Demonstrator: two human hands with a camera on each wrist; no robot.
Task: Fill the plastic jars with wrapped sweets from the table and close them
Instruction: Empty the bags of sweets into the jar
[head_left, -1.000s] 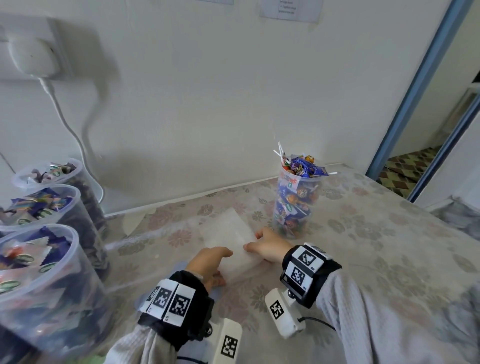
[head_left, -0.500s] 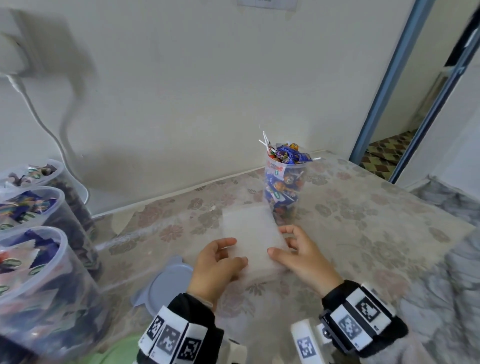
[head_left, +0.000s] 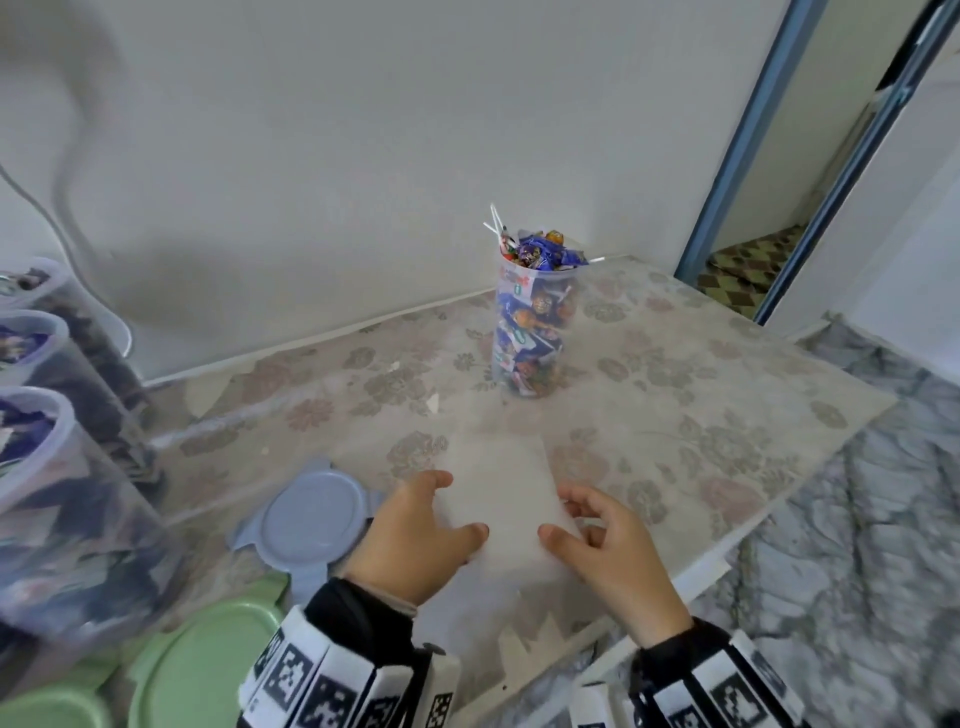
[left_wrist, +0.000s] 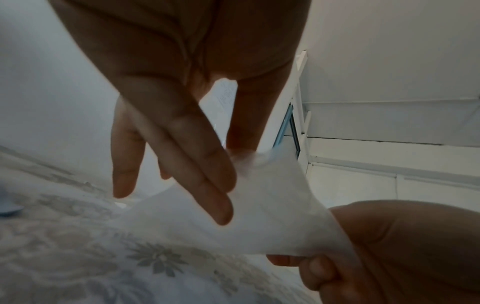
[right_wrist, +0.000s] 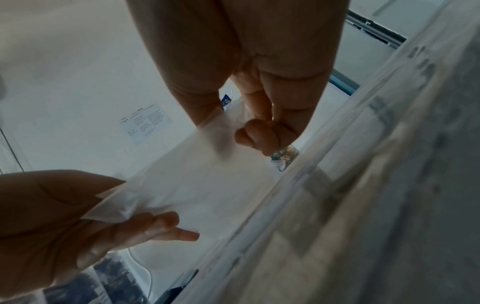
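A thin white bag (head_left: 498, 488) is held between both hands just above the table's front edge. My left hand (head_left: 415, 530) pinches its left side between thumb and fingers (left_wrist: 207, 181). My right hand (head_left: 597, 535) pinches the right side, thumb against curled fingers (right_wrist: 259, 135). The bag (left_wrist: 272, 216) stretches taut between the two hands in both wrist views (right_wrist: 207, 181). A tall clear jar (head_left: 532, 322) heaped with wrapped sweets and lollipop sticks stands lidless behind the hands. Three wider lidless jars (head_left: 62, 519) with sweets line the left edge.
A blue lid (head_left: 311, 525) lies flat left of my left hand, and green lids (head_left: 202, 670) lie nearer the front left. The floral tablecloth (head_left: 675, 415) ends at the table's right and front edges. A white wall stands behind and a doorway at the right.
Both hands have drawn the white bag back from beside the tall jar towards the front edge and lifted it off the cloth. The lids have come into the head view.
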